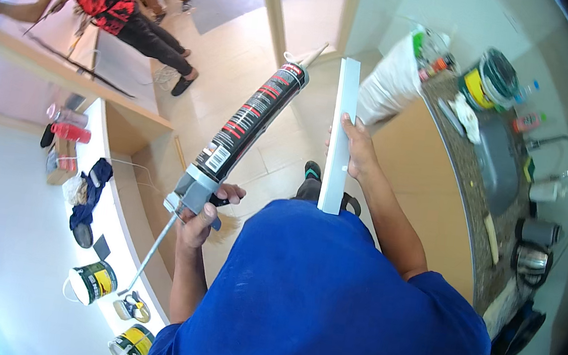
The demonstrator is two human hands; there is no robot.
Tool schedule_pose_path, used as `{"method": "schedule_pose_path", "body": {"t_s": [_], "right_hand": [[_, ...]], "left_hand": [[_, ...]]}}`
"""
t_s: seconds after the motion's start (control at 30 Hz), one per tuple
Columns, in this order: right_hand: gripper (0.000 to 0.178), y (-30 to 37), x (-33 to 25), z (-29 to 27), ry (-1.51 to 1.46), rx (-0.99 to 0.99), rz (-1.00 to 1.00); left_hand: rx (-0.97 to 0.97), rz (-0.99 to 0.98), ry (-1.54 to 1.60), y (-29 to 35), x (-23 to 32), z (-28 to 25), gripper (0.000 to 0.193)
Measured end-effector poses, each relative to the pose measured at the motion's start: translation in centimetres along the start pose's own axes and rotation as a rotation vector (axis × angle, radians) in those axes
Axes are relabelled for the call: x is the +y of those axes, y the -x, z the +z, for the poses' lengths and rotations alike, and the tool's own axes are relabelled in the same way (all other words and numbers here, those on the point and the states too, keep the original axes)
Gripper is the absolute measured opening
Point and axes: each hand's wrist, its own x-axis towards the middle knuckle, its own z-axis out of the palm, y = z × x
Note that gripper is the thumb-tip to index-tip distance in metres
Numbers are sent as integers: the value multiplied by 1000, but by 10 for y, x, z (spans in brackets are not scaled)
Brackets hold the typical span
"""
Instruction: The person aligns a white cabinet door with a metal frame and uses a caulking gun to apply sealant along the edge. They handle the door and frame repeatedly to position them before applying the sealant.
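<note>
Head view: a person in a blue shirt stands on a tiled floor (239,80), both arms raised in front of the chest, looking down on their own hands.
Left hand (202,218): closed around the grip and trigger of a caulking gun (247,127), fingers wrapped, thumb on top.
Caulking gun axis: long axis runs from lower left to upper right; the nozzle points up and away toward the door frame (276,6), and the plunger rod (150,253) trails back down toward the left.
Right hand (354,151): clasped on a white trim strip (339,135), fingers curled over its right edge about halfway along.
Trim strip axis: nearly upright in the picture, lower end just above the blue shirt, upper end near the gun's nozzle tip.
Likely reason for the hold: strip and nozzle are brought close and roughly parallel, which would suit laying a bead along the strip; this is a judgement.
Left surface (22,230): white, carrying paint tins (92,282) and a dark cloth (86,199).
Right surface (470,193): speckled stone with a sink (498,168) and kettles.
Background: another person bends over a ledge at the upper left.
</note>
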Motion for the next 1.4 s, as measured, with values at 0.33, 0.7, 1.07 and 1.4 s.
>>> {"method": "schedule_pose_path", "body": {"t_s": [0.33,0.7,1.07,1.4], "right_hand": [[50,-196,-33,74,352,-145,-363],[59,-304,-66,174,255,-195,-369],[60,-345,-54,219,255,-151,-346],[60,-331,-50,255,186,-152,-239]], "left_hand": [[313,21,-71,-67,-16,-29,25],[436,-99,-114,-196,-7,-65,23],[351,-144,-83,-243,2,-135,17],[361,-137,-118,-247,16,-172,17]]}}
